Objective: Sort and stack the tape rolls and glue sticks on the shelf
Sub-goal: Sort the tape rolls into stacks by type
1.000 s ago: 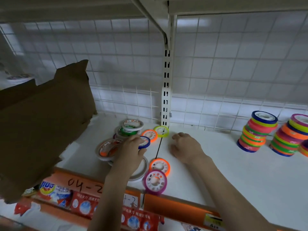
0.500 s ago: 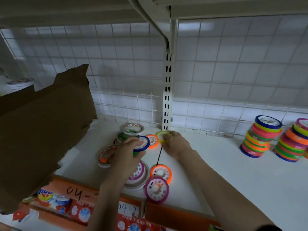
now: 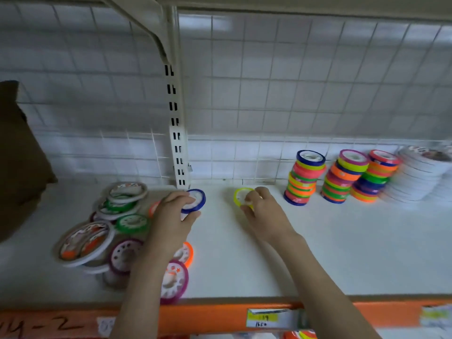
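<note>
My left hand point(image 3: 175, 216) grips a small blue tape roll point(image 3: 195, 200) just above the white shelf point(image 3: 342, 253), right of the loose pile. My right hand point(image 3: 263, 211) pinches a small yellow tape roll point(image 3: 241, 195) a little further right. The loose pile holds a green roll point(image 3: 132, 223), purple rolls point(image 3: 123, 255) point(image 3: 173, 282), an orange roll point(image 3: 187, 253) and large white rolls point(image 3: 84, 243). Three sorted stacks of small coloured rolls point(image 3: 304, 178) point(image 3: 343, 177) point(image 3: 375, 176) stand at the back right. No glue sticks show.
A stack of large white tape rolls point(image 3: 420, 177) stands at the far right. A slotted upright post point(image 3: 177, 143) rises at the shelf's back. A brown cardboard flap point(image 3: 22, 155) hangs at the left. The orange shelf edge point(image 3: 220, 316) carries a yellow price label point(image 3: 263, 318).
Both hands lifted their rolls from the pile and moved right, the blue roll in the left, the yellow in the right. The view swung right, revealing more stacks.
</note>
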`<state>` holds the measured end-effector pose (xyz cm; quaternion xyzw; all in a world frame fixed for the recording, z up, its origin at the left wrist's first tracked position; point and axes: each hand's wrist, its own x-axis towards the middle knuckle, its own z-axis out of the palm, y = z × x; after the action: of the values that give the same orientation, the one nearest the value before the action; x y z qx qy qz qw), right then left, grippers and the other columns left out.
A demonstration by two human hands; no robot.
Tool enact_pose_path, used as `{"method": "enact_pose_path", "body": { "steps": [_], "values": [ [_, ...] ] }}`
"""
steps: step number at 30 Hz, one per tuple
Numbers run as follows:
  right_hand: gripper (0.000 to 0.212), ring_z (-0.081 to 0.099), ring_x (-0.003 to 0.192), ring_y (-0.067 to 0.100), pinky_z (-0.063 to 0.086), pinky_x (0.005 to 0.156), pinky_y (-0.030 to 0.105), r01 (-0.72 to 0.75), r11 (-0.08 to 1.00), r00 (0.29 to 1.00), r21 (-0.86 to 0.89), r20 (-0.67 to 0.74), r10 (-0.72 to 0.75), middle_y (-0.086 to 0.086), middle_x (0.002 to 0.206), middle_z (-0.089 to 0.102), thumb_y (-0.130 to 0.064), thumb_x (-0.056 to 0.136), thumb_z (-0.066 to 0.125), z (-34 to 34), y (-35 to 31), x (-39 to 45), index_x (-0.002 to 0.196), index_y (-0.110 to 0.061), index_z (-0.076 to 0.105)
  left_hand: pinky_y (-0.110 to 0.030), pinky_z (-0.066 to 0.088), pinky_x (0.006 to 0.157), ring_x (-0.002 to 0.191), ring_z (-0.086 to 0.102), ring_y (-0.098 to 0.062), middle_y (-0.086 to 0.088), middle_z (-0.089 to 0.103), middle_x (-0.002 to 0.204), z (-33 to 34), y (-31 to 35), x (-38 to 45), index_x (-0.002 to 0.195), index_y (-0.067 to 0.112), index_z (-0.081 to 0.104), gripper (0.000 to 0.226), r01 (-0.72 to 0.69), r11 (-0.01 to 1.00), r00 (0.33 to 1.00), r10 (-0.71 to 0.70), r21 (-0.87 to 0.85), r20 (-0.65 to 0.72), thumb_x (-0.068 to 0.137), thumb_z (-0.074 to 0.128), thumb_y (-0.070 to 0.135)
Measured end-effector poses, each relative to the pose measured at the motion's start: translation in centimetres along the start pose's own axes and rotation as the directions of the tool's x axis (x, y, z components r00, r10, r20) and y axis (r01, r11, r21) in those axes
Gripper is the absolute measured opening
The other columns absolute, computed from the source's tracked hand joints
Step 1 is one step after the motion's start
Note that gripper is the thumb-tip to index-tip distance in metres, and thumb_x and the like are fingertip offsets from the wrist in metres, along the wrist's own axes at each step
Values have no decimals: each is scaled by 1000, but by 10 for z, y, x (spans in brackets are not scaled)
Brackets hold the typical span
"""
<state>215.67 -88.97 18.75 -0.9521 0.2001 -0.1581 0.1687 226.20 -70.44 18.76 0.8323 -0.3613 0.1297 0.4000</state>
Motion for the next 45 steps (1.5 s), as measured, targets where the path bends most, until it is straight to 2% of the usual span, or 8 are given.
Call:
{"method": "enact_pose_path", "body": {
  "steps": [5,11,16,22,29,37,42,45],
  "values": [
    [30,49,106,32,46,86,41,-75,996,996,-47,39,77,13,122,44,-24,95,49,-10,28,2,117,-4,53,-23,38,89,98,57,-20,-5,60,105,21,13,2,95,-1,69,25,-27,998,999,30,-60,40,71,77,0],
    [29,48,105,32,46,84,37,-88,992,989,-86,114,97,13,121,42,-23,95,44,-2,30,16,115,-3,50,-21,35,91,101,55,-16,-5,60,110,17,10,-2,100,1,68,26,-14,1000,999,14,-14,36,75,75,5],
    [31,48,109,31,42,83,33,-89,992,983,-85,152,102,13,121,45,-25,96,40,7,31,18,118,-5,48,-25,38,94,105,58,-23,-8,61,113,10,2,-3,102,0,68,29,29,998,998,-32,54,49,75,76,8],
    [54,40,125,28,40,97,32,-82,996,989,-17,121,84,8,137,41,-33,91,52,-3,39,8,139,-12,37,-15,32,90,109,53,-19,-4,58,117,15,17,10,109,2,66,30,-40,997,998,37,63,46,80,71,10],
    [42,44,124,27,36,99,29,-37,999,991,11,128,35,8,138,43,-22,95,44,-14,55,-22,135,-6,42,-16,31,84,109,52,-22,-5,58,115,58,52,55,108,2,64,28,-149,989,968,141,21,209,82,69,12],
    [49,19,141,22,26,113,32,-29,996,985,-86,166,43,5,156,17,-23,99,37,-10,52,-13,146,-8,29,-23,36,88,109,53,-23,-7,58,116,78,59,54,108,1,65,28,-165,986,955,154,23,254,82,69,11],
    [43,34,131,24,36,101,31,-19,992,986,-121,160,38,8,144,34,-23,97,39,-9,49,-6,138,-8,39,-19,34,89,111,52,-21,-4,58,117,63,39,48,109,3,65,29,-114,992,969,99,54,224,81,70,11],
    [49,28,136,24,34,106,32,-14,995,987,-95,157,29,8,149,30,-20,96,41,-14,50,-9,143,-9,32,-22,37,90,110,54,-22,-6,58,116,58,35,51,109,1,65,30,-114,991,968,95,68,233,81,70,10]
  ]
}}
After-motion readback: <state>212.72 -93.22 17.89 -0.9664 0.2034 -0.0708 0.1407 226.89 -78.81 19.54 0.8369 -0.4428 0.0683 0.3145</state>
